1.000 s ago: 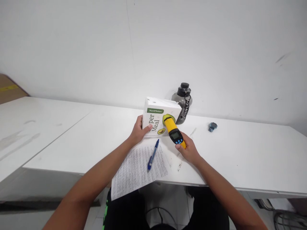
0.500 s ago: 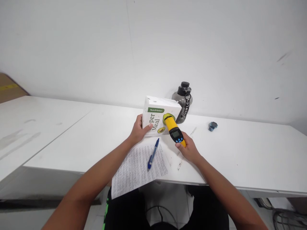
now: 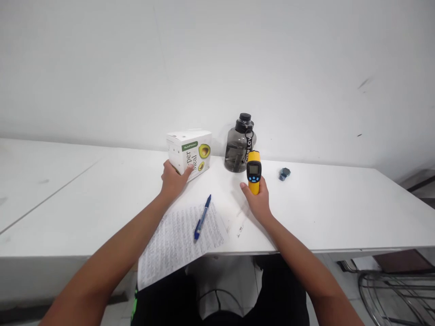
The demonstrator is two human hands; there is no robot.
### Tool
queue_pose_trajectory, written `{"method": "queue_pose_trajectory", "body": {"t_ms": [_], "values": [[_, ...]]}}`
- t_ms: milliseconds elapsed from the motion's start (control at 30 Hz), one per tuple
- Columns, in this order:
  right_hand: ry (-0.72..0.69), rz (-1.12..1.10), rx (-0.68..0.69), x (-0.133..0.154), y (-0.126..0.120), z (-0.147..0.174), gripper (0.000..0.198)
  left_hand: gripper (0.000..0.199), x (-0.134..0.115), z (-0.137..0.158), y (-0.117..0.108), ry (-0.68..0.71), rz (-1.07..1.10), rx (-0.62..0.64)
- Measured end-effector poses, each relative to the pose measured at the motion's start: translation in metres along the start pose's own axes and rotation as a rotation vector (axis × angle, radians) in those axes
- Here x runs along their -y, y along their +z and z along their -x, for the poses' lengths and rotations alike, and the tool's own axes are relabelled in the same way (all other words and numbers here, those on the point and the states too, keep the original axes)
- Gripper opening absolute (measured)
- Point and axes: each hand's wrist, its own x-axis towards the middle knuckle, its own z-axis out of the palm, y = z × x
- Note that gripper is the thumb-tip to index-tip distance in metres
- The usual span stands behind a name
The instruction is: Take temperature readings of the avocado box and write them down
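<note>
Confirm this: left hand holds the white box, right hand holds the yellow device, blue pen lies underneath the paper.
One part is wrong: in the head view, the blue pen lies on top of the paper, not underneath. The left hand holds the white box, and the right hand holds the yellow device.
</note>
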Motion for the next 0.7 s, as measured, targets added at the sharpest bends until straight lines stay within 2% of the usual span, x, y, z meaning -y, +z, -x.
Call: {"method": "queue_pose_trajectory", "body": {"t_ms": [100,233,700], "values": [[0.035,-0.030,-0.034,0.000,0.001,-0.001,0.052,0.074,-0.003,0.001,0.000,-0.019,-0.121,0.036],[0.028,-0.043,-0.049,-0.001,0.002,-0.002,0.056,0.076,-0.002,0.001,0.003,-0.052,-0.158,0.101],[-0.056,-0.006,-0.031,-0.004,0.000,0.000,0.050,0.079,0.010,-0.004,0.005,-0.008,-0.055,0.080]]}}
